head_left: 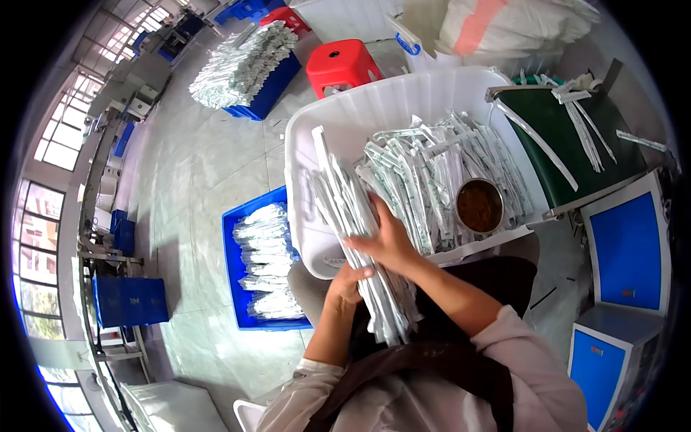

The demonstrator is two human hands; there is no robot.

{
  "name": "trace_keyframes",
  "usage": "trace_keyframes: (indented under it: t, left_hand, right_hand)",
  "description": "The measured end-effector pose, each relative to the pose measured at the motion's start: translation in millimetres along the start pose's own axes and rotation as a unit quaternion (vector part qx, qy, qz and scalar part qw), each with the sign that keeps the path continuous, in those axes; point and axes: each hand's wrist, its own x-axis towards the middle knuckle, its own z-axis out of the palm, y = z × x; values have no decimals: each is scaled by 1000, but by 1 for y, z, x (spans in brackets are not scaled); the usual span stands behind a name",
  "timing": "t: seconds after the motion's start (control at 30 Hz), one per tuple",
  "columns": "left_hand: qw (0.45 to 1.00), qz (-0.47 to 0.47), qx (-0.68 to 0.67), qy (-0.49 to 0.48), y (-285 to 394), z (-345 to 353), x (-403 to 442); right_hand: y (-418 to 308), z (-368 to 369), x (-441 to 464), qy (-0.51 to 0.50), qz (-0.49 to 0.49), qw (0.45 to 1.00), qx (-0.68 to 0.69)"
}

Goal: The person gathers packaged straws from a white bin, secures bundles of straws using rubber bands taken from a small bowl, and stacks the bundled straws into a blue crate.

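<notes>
A thick bundle of long thin white wrapped packets (337, 198) slants in front of my body, over the near left side of a white plastic bin (306, 119). My left hand (350, 283) grips the bundle from the left, below its middle. Higher up, my right hand (391, 243) has its fingers wrapped round the right side. Many loose packets with green print (414, 183) lie inside the bin. A round metal bowl (458, 218) with reddish-brown contents rests on them at the right.
A blue crate (232, 288) of stacked packets stands left of the bin. Farther back are another full blue crate (277, 90) and a red stool (338, 63). At the right, a green conveyor belt (543, 140) carries loose packets above blue-panelled cabinets (625, 248).
</notes>
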Motion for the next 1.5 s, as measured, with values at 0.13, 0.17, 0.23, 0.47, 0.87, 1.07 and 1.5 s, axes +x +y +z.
trace_keyframes:
  t: [0.13, 0.17, 0.23, 0.47, 0.87, 1.07, 1.5]
  left_hand:
    - [996, -21, -65, -55, -36, 12, -15]
    - [996, -16, -65, -52, -42, 17, -15]
    - [995, -71, -50, -42, -47, 20, -13]
    - [951, -66, -27, -302, -41, 45, 6]
    - [907, -189, -139, -350, -52, 73, 51]
    - [901, -181, -230, -320, -56, 69, 47]
    - [946, -147, -113, -267, -39, 69, 48]
  right_hand:
    - [9, 6, -59, 64, -66, 982, -164]
    - [10, -1, -61, 42, -42, 984, -169]
    - [11, -12, -58, 21, -15, 983, -181]
    - [-11, -57, -16, -78, 231, 927, 285]
    - [-63, -127, 59, -21, -34, 996, -81]
    - [-46, -125, 26, -286, 51, 928, -234]
    - [-12, -102, 3, -192, -7, 954, -230]
